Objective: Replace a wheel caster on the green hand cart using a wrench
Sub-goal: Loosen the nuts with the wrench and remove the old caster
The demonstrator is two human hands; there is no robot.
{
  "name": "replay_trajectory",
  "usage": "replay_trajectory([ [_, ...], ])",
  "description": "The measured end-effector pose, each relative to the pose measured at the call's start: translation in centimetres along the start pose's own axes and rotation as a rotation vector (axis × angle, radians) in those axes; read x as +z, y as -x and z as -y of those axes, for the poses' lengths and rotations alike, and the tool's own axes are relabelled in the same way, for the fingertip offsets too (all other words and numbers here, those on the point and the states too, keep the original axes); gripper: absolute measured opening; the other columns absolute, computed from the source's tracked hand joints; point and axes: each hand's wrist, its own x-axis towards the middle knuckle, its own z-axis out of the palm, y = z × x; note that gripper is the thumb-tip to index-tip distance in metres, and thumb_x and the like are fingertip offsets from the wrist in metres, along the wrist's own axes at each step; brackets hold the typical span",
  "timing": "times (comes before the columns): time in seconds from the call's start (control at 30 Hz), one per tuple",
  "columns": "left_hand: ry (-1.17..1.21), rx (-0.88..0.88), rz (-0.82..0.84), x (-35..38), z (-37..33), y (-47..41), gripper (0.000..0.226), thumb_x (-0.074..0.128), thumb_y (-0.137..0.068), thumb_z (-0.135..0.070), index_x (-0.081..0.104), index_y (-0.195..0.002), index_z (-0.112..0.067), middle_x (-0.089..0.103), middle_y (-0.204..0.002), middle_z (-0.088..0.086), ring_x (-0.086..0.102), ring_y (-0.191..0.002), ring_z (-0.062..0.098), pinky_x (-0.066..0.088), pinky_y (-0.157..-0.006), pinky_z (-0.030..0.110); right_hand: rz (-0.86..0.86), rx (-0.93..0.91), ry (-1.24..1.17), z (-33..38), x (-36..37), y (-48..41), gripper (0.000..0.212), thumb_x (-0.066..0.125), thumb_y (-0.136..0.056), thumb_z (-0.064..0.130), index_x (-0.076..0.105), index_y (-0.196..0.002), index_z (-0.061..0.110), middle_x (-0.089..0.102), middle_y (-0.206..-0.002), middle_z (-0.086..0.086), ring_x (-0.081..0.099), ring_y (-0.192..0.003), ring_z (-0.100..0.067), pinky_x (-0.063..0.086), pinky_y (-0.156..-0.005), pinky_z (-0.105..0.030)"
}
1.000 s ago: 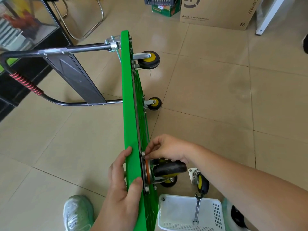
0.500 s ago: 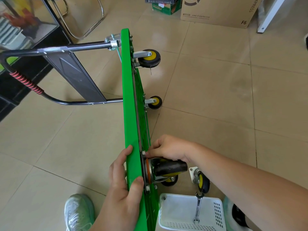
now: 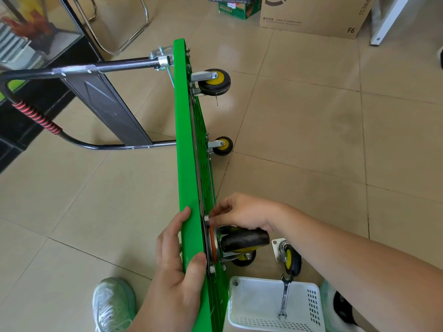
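The green hand cart (image 3: 185,149) stands on its long edge on the tiled floor, wheels pointing right. My left hand (image 3: 178,264) grips the deck's near edge, thumb on the wheel side. A black caster with a yellow hub (image 3: 242,240) sits against the deck's underside near me. My right hand (image 3: 242,213) reaches over it, fingertips pinching a small fastener at the top corner of its mounting plate. A loose caster (image 3: 288,258) lies on the floor to the right. A wrench (image 3: 284,297) rests in the white basket (image 3: 254,305).
Two more casters (image 3: 214,82) (image 3: 221,146) are mounted farther along the deck. The folded handle (image 3: 72,109) with red grip wrap extends left. A cardboard box (image 3: 314,15) and a chair frame (image 3: 117,27) stand at the back. My shoe (image 3: 112,305) is beside the cart.
My right hand's fingers have shifted slightly at the caster plate's top corner. My left hand keeps its grip and the cart has not moved.
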Motion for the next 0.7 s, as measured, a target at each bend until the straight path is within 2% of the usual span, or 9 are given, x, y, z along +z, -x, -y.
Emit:
replay_trajectory([
  [0.1, -0.01, 0.007, -0.005, -0.02, 0.0, -0.01, 0.068, 0.054, -0.082, -0.035, 0.036, -0.136, -0.071, 0.047, -0.146, -0.019, 0.064, -0.116, 0.016, 0.051, -0.103, 0.054, -0.003, 0.002, 0.01, -0.04, 0.01, 0.11, 0.023, 0.074, -0.088, 0.042, 0.078, -0.1, 0.023, 0.076, -0.098, -0.002, 0.071, -0.097, -0.023, 0.057, -0.094, -0.041],
  [0.2, 0.003, 0.015, -0.004, -0.04, 0.0, -0.13, 0.068, 0.053, -0.073, -0.053, 0.036, -0.137, -0.07, 0.047, -0.145, -0.021, 0.061, -0.122, 0.015, 0.048, -0.107, 0.054, -0.042, -0.031, -0.02, -0.04, 0.26, -0.09, 0.013, 0.082, -0.082, 0.031, 0.076, -0.092, 0.025, 0.076, -0.099, -0.003, 0.07, -0.101, -0.026, 0.053, -0.099, -0.043],
  [0.3, 0.011, 0.017, 0.001, -0.02, 0.08, -0.25, 0.07, 0.052, -0.071, -0.056, 0.036, -0.137, -0.07, 0.047, -0.143, -0.023, 0.061, -0.121, 0.015, 0.049, -0.107, 0.055, -0.008, 0.005, -0.073, -0.15, 0.05, -0.1, 0.018, 0.082, -0.082, 0.033, 0.074, -0.096, 0.024, 0.074, -0.104, -0.008, 0.07, -0.104, -0.03, 0.054, -0.099, -0.046],
  [0.4, 0.005, 0.023, 0.004, -0.04, -0.02, -0.19, 0.07, 0.051, -0.071, -0.056, 0.036, -0.137, -0.07, 0.047, -0.143, -0.023, 0.06, -0.123, 0.012, 0.048, -0.108, 0.053, 0.044, 0.07, -0.084, -0.17, -0.21, 0.14, 0.035, 0.075, -0.087, 0.043, 0.076, -0.1, 0.01, 0.074, -0.096, -0.013, 0.071, -0.089, -0.03, 0.058, -0.09, -0.045],
  [0.47, 0.003, 0.022, 0.002, -0.07, -0.1, -0.16, 0.07, 0.052, -0.071, -0.056, 0.036, -0.138, -0.07, 0.048, -0.144, -0.018, 0.061, -0.122, 0.013, 0.048, -0.108, 0.053, 0.004, 0.058, -0.042, -0.04, -0.19, 0.18, 0.033, 0.072, -0.09, 0.042, 0.077, -0.092, 0.01, 0.072, -0.084, -0.009, 0.067, -0.078, -0.024, 0.057, -0.086, -0.042],
  [0.6, 0.001, 0.016, 0.0, -0.06, -0.15, -0.18, 0.069, 0.053, -0.072, -0.055, 0.036, -0.137, -0.07, 0.049, -0.145, -0.012, 0.062, -0.121, 0.015, 0.049, -0.107, 0.053, 0.004, 0.013, -0.071, 0.1, -0.15, 0.36, 0.012, 0.075, -0.089, 0.033, 0.078, -0.095, 0.024, 0.076, -0.096, -0.002, 0.07, -0.093, -0.022, 0.057, -0.094, -0.042],
  [0.7, -0.002, 0.025, -0.002, -0.03, -0.19, -0.13, 0.067, 0.053, -0.074, -0.051, 0.036, -0.136, -0.072, 0.048, -0.143, -0.019, 0.06, -0.12, 0.009, 0.049, -0.107, 0.05, 0.025, 0.033, -0.068, 0.24, -0.21, 0.4, 0.022, 0.073, -0.09, 0.038, 0.077, -0.101, 0.019, 0.076, -0.1, -0.005, 0.071, -0.097, -0.026, 0.057, -0.094, -0.044],
])
